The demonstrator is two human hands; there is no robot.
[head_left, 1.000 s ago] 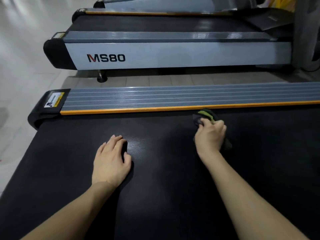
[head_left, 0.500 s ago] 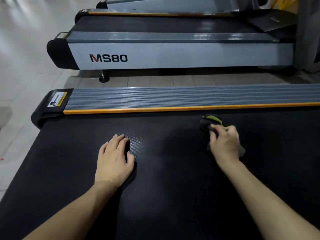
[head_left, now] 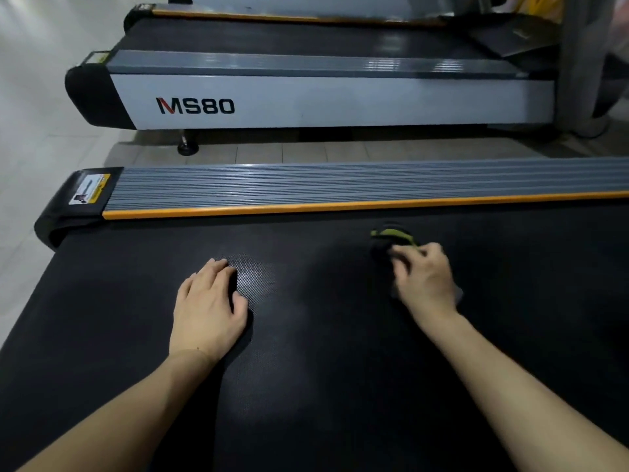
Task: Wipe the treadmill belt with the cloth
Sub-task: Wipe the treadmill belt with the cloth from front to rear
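Left hand [head_left: 207,308] lies flat on the belt [head_left: 323,386], fingers straight, grip holding nothing. Right hand [head_left: 425,281] presses the cloth [head_left: 388,238] onto the belt near the orange-edged rail [head_left: 340,189], grip curled round the cloth.

A second treadmill [head_left: 306,100] marked MS80 stands beyond on the pale tiled floor [head_left: 30,97], parallel, well apart.
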